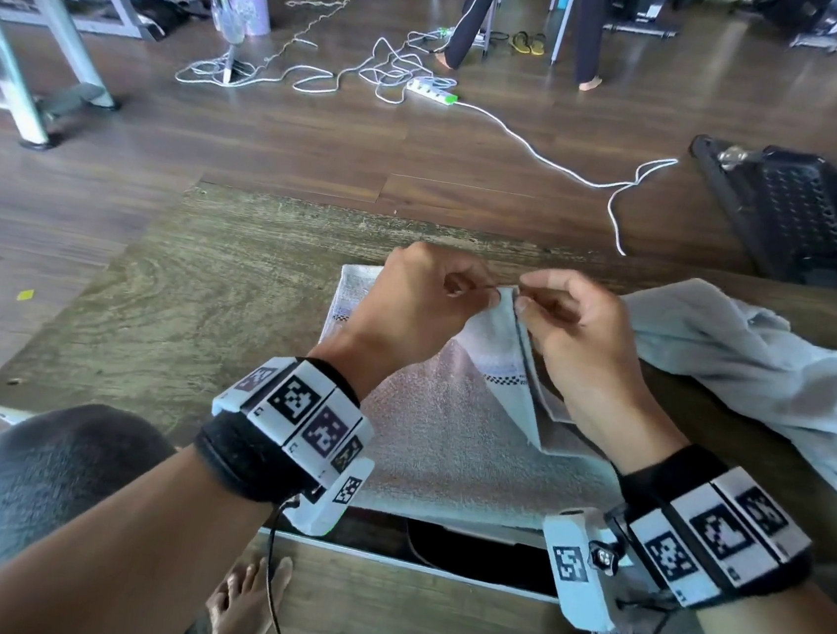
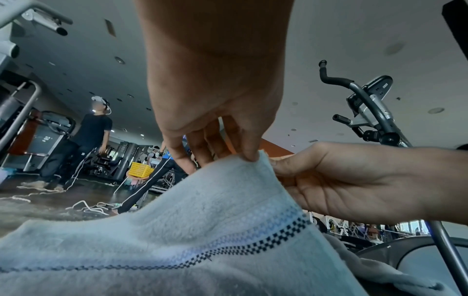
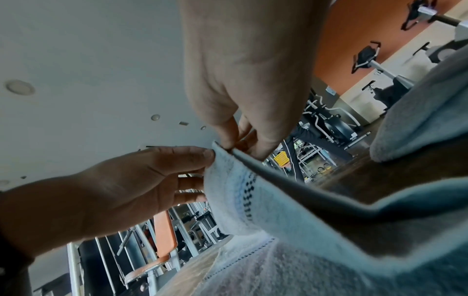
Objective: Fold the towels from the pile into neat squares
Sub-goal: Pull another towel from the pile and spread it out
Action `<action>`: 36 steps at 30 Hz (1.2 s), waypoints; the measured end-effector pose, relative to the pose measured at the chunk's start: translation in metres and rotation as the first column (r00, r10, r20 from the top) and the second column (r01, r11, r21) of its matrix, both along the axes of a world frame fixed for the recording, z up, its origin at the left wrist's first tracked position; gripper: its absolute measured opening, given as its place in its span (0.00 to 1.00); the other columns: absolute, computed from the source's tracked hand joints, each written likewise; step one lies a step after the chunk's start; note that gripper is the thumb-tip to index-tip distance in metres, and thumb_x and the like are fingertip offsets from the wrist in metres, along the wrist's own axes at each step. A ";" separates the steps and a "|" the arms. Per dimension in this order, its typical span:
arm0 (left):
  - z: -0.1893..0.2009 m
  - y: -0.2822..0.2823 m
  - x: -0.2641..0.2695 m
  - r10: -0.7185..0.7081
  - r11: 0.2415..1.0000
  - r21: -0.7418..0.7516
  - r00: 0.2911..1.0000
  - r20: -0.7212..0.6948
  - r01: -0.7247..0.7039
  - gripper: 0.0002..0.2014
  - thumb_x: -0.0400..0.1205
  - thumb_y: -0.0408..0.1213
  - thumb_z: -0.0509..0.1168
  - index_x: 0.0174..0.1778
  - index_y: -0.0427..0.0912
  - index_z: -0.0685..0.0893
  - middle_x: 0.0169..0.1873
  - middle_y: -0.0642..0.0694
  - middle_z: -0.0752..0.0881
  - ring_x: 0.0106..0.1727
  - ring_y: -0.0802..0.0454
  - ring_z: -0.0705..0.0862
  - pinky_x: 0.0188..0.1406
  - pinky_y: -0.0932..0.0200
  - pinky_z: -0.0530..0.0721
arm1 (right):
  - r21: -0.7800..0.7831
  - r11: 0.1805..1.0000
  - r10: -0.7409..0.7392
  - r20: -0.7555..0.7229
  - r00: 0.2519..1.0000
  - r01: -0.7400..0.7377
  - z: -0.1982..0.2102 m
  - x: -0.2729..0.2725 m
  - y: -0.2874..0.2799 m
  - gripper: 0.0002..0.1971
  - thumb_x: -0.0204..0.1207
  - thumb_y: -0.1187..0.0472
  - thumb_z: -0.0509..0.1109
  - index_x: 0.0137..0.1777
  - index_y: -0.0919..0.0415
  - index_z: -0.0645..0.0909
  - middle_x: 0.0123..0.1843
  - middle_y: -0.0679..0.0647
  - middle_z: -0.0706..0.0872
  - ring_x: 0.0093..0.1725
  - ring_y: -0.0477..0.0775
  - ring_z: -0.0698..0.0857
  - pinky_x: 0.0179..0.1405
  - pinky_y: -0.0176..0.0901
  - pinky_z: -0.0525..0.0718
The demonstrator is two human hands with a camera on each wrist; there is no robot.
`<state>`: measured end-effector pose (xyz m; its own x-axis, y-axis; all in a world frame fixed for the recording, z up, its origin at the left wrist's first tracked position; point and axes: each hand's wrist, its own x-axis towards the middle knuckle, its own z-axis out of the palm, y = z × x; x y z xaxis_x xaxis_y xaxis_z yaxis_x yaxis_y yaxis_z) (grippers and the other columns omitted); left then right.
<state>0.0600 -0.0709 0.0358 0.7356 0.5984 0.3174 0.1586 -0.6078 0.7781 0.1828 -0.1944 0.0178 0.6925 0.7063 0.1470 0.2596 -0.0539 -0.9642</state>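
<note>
A white towel [image 1: 443, 453] with a dark checked stripe lies spread on the wooden table [image 1: 201, 304]. Its corners are lifted together above the middle. My left hand [image 1: 492, 293] pinches the raised edge from the left, and my right hand [image 1: 526, 298] pinches it from the right, fingertips almost touching. In the left wrist view my left hand [image 2: 253, 158] nips the towel [image 2: 202, 220] at its tip, with my right hand [image 2: 276, 166] just behind. In the right wrist view my right hand [image 3: 229, 147] holds the towel [image 3: 253, 210] at the same peak. A crumpled pile of pale towels [image 1: 761, 373] lies to the right.
The table's far edge runs just beyond my hands. A black perforated stand [image 1: 789, 211] sits on the floor at the right. White cables and a power strip [image 1: 432, 91] lie on the floor beyond, near standing people's legs [image 1: 468, 17]. A metal frame [image 1: 37, 44] stands at the left.
</note>
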 end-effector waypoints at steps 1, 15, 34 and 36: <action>-0.001 -0.001 0.000 0.026 1.000 -0.010 1.000 0.009 -0.026 0.04 0.77 0.35 0.75 0.45 0.41 0.93 0.39 0.53 0.91 0.39 0.61 0.87 0.44 0.68 0.86 | 0.004 1.000 0.005 -0.019 1.000 -0.005 0.001 -0.001 0.000 0.09 0.80 0.67 0.74 0.52 0.52 0.87 0.49 0.47 0.92 0.50 0.41 0.90 0.49 0.29 0.84; -0.005 -0.008 0.005 0.122 0.992 -0.043 0.991 0.057 -0.119 0.03 0.76 0.37 0.77 0.43 0.44 0.92 0.37 0.54 0.91 0.38 0.60 0.87 0.43 0.64 0.86 | 0.049 0.998 0.032 -0.152 0.988 -0.025 -0.004 0.001 0.002 0.10 0.77 0.71 0.75 0.49 0.54 0.87 0.49 0.54 0.93 0.54 0.52 0.91 0.60 0.47 0.87; -0.004 -0.011 0.006 0.004 0.989 -0.144 0.991 0.133 0.016 0.02 0.74 0.26 0.73 0.38 0.33 0.85 0.38 0.42 0.90 0.41 0.45 0.89 0.46 0.45 0.87 | 0.083 0.993 0.097 -0.160 0.982 -0.084 0.001 -0.001 -0.001 0.10 0.77 0.71 0.74 0.48 0.53 0.86 0.46 0.52 0.92 0.49 0.49 0.89 0.54 0.46 0.84; -0.004 -0.011 0.006 0.012 0.988 -0.155 0.990 0.140 0.010 0.03 0.74 0.27 0.73 0.38 0.34 0.86 0.37 0.42 0.90 0.41 0.44 0.89 0.44 0.43 0.87 | 0.087 0.992 0.102 -0.173 0.980 -0.089 0.003 -0.001 -0.001 0.09 0.78 0.71 0.74 0.50 0.56 0.86 0.47 0.53 0.92 0.50 0.50 0.90 0.57 0.48 0.86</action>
<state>0.0659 -0.0818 0.0322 0.6899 0.6488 0.3211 0.0416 -0.4784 0.8772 0.1819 -0.1956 0.0207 0.6423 0.7617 0.0856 0.0850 0.0401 -0.9956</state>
